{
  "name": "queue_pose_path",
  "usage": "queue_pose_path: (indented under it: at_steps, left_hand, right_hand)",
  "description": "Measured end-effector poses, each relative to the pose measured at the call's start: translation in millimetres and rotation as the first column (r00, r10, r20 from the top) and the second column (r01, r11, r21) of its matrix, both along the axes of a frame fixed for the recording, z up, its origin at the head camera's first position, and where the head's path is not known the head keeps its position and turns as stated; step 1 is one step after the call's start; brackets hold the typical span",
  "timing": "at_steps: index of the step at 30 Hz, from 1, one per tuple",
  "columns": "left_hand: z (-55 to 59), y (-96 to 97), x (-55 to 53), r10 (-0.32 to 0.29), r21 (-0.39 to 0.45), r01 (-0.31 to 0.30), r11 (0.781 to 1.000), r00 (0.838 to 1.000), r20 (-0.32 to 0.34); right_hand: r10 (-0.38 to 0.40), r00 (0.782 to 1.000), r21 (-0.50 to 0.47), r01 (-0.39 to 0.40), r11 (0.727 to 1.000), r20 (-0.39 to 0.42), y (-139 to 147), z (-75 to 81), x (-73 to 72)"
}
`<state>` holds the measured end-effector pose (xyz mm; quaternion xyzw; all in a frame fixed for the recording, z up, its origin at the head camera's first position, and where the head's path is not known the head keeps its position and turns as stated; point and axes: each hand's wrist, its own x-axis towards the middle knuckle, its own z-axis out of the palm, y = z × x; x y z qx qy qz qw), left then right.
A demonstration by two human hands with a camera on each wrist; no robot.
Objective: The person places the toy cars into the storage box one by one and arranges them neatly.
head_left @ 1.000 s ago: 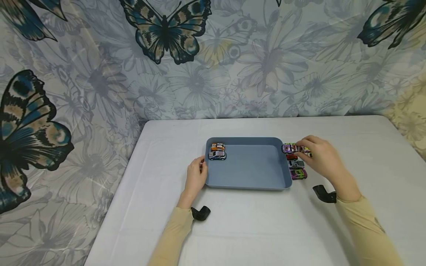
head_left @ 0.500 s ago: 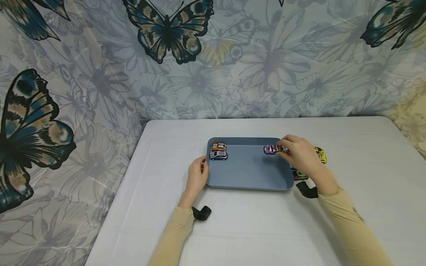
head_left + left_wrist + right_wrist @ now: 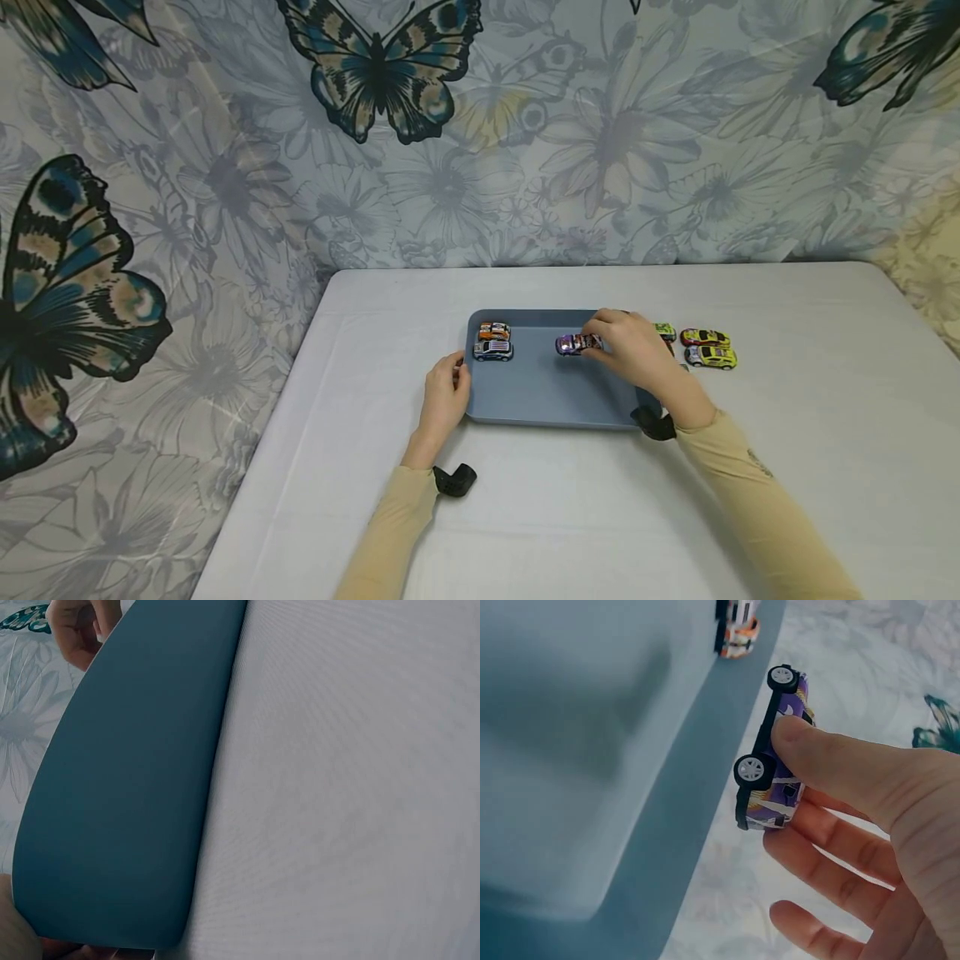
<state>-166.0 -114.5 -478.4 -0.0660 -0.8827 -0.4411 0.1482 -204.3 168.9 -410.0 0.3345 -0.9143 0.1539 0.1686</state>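
My right hand [image 3: 637, 354] pinches a purple toy car [image 3: 577, 343] above the blue-grey tray [image 3: 540, 404]. In the right wrist view the thumb presses the side of the car [image 3: 791, 765], and its dark underside and two wheels face the camera. At the tray's left edge, my left hand [image 3: 442, 400] grips the rim; most of its fingers are hidden in the left wrist view, behind the tray wall [image 3: 127, 787]. Inside the tray at the back left sit an orange toy car [image 3: 494, 331] and, just in front, a silver and dark blue one [image 3: 492, 351].
Right of the tray stand a yellow toy car [image 3: 711, 357], a red and yellow one [image 3: 705, 337] behind it, and a green one [image 3: 664, 331] partly behind my right hand. A white cloth [image 3: 555, 508] covers the table. Butterfly-patterned fabric [image 3: 450, 192] hangs behind.
My right hand has carried the purple car leftward from beside the tray to over its middle. The yellow cars on the right have come into view. My left hand stays put.
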Motion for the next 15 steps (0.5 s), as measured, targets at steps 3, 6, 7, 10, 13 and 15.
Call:
queue_pose_path:
  at_steps: [3,6,7,10,13,15]
  left_hand:
    - [-0.1,-0.2,0.1,0.000,-0.002,0.000,1.000,1.000,0.002]
    - [0.3,-0.3,0.2,-0.001,0.000,0.001,1.000,1.000,0.003]
    - [0.1,-0.4,0.1,0.000,-0.001,0.000,1.000,1.000,0.003]
    - [0.5,-0.6,-0.1,-0.001,0.001,0.001,1.000,1.000,-0.002]
    - [-0.2,-0.7,-0.5,-0.004,-0.001,0.004,1.000,1.000,-0.010]
    - [0.1,-0.2,-0.4,-0.003,0.000,0.003,1.000,1.000,-0.011]
  right_hand:
    - [-0.001,1.000,0.024,0.001,1.000,0.007,-10,-0.8,-0.5]
    - [-0.001,0.999,0.047,-0.001,0.999,0.033,-20,-0.3,-0.8]
    - [0.001,0.999,0.054,-0.003,0.999,0.042,-24,0.0,-0.9]
    - [0.011,0.998,0.057,-0.015,0.998,0.068,-34,1.4,-1.5]
    - [0.019,0.996,0.055,-0.024,0.998,0.083,-42,0.9,-3.3]
    - [0.022,0.995,0.051,-0.027,0.998,0.096,-47,0.5,-4.3]
